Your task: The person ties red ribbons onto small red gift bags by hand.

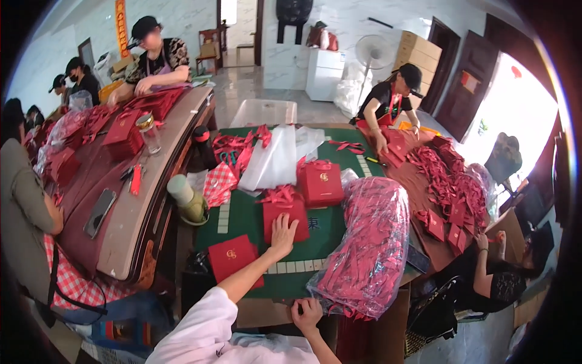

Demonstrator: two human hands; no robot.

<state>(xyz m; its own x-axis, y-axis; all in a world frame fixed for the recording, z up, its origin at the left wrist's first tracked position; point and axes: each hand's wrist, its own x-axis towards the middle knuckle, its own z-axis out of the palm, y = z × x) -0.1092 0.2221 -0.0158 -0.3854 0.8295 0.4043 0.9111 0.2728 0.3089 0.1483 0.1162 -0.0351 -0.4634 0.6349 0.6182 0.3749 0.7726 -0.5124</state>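
Observation:
My left hand (283,235) lies with fingers spread on a stack of small red gift bags (271,213) with ribbon handles. To its left is a flat red bag pile (235,261) with a gold emblem, and behind it a taller red stack (322,185). At the table's front edge my right hand (307,312) is curled closed, and whatever its fingers may hold is hidden. Beside it lies a large clear plastic sack (370,242) packed with red ribboned pieces.
The green table (333,227) also bears white plastic bags (271,159), a checked red cloth (220,184), a lidded jar (185,197) and a dark bottle (204,147). Co-workers handle red bags at the left table (182,127) and at the right one (418,206).

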